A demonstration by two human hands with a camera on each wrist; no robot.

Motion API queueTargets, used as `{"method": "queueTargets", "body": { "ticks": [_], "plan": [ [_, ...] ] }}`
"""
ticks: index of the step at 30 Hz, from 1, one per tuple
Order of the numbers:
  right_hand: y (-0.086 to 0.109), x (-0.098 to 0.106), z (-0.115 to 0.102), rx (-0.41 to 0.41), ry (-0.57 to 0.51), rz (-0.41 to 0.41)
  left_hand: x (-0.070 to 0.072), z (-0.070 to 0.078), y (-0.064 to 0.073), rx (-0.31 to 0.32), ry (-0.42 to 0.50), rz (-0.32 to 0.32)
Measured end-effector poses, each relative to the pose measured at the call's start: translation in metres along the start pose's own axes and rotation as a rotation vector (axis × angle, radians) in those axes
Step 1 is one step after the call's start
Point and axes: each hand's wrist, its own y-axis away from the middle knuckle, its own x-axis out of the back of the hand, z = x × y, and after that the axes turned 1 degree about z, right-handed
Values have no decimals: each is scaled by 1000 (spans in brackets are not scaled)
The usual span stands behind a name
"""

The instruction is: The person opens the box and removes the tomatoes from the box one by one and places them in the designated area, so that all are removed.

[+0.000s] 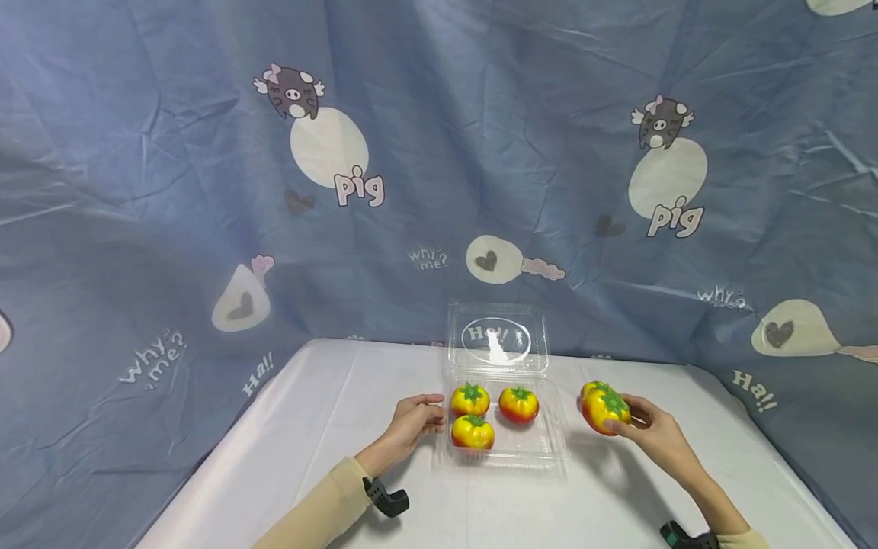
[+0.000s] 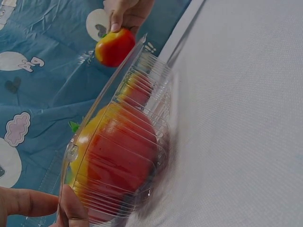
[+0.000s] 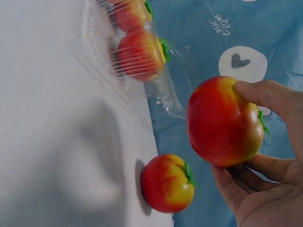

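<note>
A clear plastic clamshell box (image 1: 549, 435) lies with its lid raised on the white table. Inside it are three red-and-yellow tomatoes with green leafy tops, two on the left (image 1: 470, 399) (image 1: 472, 433) and one on the right (image 1: 519, 406). At the box's left side my left hand (image 1: 410, 427) pinches the rim between thumb and finger, seen closer in the left wrist view. My right hand (image 1: 655, 436) grips another tomato (image 3: 225, 122) above the table, right of the box. Behind that one, a further tomato (image 3: 168, 183) sits on the table, partly hidden in the head view.
The raised lid (image 1: 497, 339) leans back near the table's far edge. A blue printed curtain (image 1: 425, 152) hangs behind the white-covered table (image 1: 336, 412). Dark bands (image 1: 386, 497) circle the wrists.
</note>
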Motion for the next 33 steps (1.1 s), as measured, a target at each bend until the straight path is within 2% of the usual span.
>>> {"method": "queueTargets", "body": {
  "ticks": [13, 24, 33],
  "plan": [
    [-2, -1, 15, -60, 47, 8, 0, 0, -2, 2, -9, 6],
    [-1, -1, 19, -96, 39, -11, 0, -1, 0, 5, 0, 9],
    [-3, -7, 28, -66, 49, -11, 0, -1, -1, 4, -3, 4]
  ]
}}
